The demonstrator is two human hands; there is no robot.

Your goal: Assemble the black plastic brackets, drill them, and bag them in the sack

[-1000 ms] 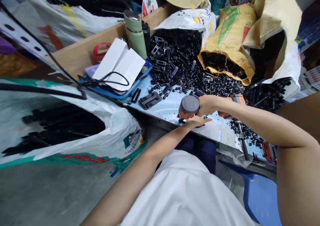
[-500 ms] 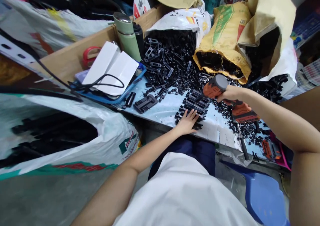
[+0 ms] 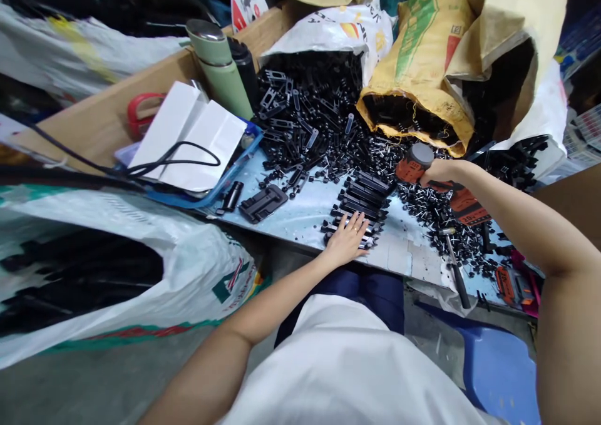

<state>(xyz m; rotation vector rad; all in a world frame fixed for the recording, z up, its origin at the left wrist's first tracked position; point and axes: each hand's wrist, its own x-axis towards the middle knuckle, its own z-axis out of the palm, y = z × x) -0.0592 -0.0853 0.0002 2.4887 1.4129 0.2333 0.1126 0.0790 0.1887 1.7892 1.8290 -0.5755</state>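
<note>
My left hand (image 3: 346,242) lies with fingers spread over the near end of a row of black plastic parts (image 3: 364,194), laid side by side on the table. My right hand (image 3: 441,171) is wrapped round the grip of an orange and black cordless drill (image 3: 413,162). The drill's front end points left, near the right edge of the row; its tip is hard to make out. Loose screws with black pieces (image 3: 425,209) lie beneath and around the drill. Behind the row spreads a heap of black plastic parts (image 3: 305,118).
A blue tray (image 3: 211,199) with white card stands at left, near a green flask (image 3: 220,68). Behind are a yellow sack (image 3: 427,49) and a white sack (image 3: 323,34). A hammer (image 3: 457,268) and battery pack (image 3: 511,285) lie at right. A blue stool (image 3: 500,362) stands below.
The drill in my right hand has moved right, away from the middle of the row towards its edge. My left hand stays flat on the near parts. The camera view has shifted slightly.
</note>
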